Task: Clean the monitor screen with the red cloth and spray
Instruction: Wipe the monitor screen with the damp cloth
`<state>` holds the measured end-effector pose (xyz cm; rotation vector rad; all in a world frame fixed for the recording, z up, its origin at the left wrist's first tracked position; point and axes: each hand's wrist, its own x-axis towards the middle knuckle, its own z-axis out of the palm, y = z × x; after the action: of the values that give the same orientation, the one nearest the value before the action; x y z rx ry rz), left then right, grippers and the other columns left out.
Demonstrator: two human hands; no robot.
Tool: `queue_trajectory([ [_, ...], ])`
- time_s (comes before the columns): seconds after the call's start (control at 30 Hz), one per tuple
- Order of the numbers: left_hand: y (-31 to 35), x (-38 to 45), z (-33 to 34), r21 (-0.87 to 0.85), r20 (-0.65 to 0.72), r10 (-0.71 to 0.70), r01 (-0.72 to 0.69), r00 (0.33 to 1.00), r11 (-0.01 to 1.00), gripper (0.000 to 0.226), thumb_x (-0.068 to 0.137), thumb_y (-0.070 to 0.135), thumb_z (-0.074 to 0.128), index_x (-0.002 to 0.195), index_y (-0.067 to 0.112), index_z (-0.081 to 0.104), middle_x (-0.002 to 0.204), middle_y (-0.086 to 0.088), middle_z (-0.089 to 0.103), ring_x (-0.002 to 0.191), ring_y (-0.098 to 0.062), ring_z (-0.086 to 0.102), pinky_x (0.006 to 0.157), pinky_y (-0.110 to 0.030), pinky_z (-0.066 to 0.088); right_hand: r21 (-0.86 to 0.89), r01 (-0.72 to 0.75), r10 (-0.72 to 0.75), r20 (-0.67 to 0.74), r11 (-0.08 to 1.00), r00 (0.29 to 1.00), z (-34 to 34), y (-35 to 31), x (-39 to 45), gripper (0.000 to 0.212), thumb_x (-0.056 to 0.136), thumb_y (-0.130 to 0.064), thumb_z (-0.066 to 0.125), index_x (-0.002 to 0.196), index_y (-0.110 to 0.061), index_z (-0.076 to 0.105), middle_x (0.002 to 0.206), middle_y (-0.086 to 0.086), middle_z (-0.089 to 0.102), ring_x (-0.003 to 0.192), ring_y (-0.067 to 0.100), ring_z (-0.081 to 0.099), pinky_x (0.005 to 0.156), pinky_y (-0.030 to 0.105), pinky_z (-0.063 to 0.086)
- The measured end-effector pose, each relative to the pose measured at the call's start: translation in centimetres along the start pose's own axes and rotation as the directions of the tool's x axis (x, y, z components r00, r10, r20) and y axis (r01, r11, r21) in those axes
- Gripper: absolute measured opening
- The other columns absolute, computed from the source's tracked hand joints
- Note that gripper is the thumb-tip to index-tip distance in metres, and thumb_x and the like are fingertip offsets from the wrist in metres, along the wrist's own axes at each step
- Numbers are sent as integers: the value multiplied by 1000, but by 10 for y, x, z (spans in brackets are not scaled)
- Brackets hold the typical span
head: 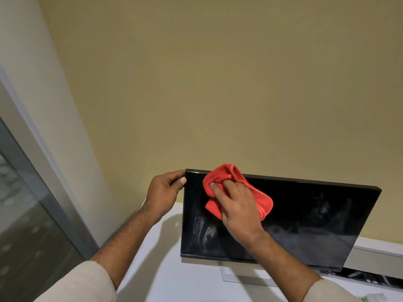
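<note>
Right hand (236, 205) flat on the red cloth (220, 182), fingers laid fairly straight over the bunched folds, pressing them against the upper left of the monitor screen (305, 214); best kept flat, pressure light and even, cloth opened out rather than wadded so more of it meets the glass. Left hand (164, 190) gripping the top left corner of the monitor, thumb on the front edge, fingers curled behind; worth holding firm so the panel does not rock on its stand (244, 277). Pale streaks (205, 232) showing low on the left of the screen, below the cloth; probably next to wipe, in overlapping strokes. No spray bottle in view. White desk (170, 275) underneath.
</note>
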<state>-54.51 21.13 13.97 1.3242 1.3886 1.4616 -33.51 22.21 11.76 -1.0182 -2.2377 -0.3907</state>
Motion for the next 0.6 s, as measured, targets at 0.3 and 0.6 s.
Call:
queue_trajectory([
  [0.3,2,4,-4,35,46,-5,3,999,999,35,94,-2,55,107,26,71,83,27,74,78,11,66,74,-8,49,-71,255,-226,279,964,933,24,-26,-14,57,76,-25,69,132,-20,55,120,2,57,95,25,53,76,38,47],
  [0.6,0,3,-7,37,70,-1,-2,998,999,32,94,-3,54,114,16,72,90,22,75,83,9,66,75,-9,50,-45,30,-30,20,999,999,8,-22,14,51,76,-14,72,126,-11,61,110,9,59,84,28,51,71,39,39],
])
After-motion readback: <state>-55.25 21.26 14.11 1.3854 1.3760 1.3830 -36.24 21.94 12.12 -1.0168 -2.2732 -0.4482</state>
